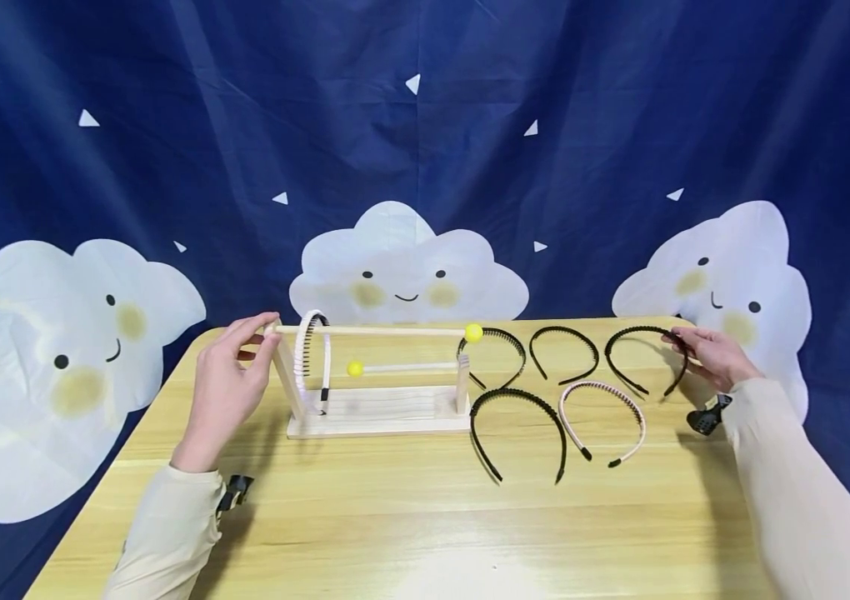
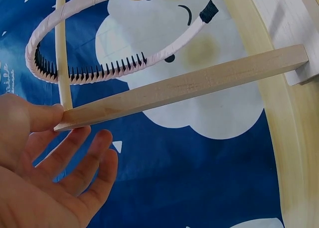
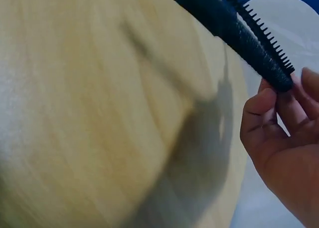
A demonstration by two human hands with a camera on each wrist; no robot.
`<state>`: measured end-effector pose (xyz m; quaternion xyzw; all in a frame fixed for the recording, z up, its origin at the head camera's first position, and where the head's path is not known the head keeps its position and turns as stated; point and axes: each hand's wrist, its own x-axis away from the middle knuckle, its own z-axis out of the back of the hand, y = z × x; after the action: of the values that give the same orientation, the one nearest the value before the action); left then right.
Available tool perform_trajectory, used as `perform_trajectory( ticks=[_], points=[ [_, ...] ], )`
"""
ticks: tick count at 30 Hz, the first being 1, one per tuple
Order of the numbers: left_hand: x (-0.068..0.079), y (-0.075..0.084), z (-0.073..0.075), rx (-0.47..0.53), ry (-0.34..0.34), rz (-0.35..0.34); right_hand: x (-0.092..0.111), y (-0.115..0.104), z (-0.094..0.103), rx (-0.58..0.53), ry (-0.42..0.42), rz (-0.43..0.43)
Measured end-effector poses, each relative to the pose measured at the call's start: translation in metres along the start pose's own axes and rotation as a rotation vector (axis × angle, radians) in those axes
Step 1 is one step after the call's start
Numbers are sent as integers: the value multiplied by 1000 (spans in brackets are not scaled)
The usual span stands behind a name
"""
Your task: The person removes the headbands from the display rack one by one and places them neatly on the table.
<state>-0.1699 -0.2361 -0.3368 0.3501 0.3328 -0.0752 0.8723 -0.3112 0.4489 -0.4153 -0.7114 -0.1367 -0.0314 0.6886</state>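
My left hand pinches the top of an upright post on a wooden headband rack, thumb on one side and fingertips on the other. A pale pink headband with dark comb teeth hangs on the rack's upper rod, close to that post. At the far right, my right hand holds a black toothed headband by one side. In the right wrist view the black headband is pinched between thumb and fingers, its tip over the table.
The rack's base stands on the wooden table. Yellow balls cap the upper rod and lower rod. Between rack and right hand lie several headbands, including a large black one and a pink one. A blue cloud-patterned curtain hangs behind.
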Motion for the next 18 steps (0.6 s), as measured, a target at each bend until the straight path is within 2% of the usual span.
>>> perform_trajectory(
  ticks=[10,18],
  points=[
    [1,1,1,-1,-4,7,-3,-9,-4,47,57,-41],
    [0,1,0,-1,-6,-3,-2,-3,-3,189,37,-83]
  ],
)
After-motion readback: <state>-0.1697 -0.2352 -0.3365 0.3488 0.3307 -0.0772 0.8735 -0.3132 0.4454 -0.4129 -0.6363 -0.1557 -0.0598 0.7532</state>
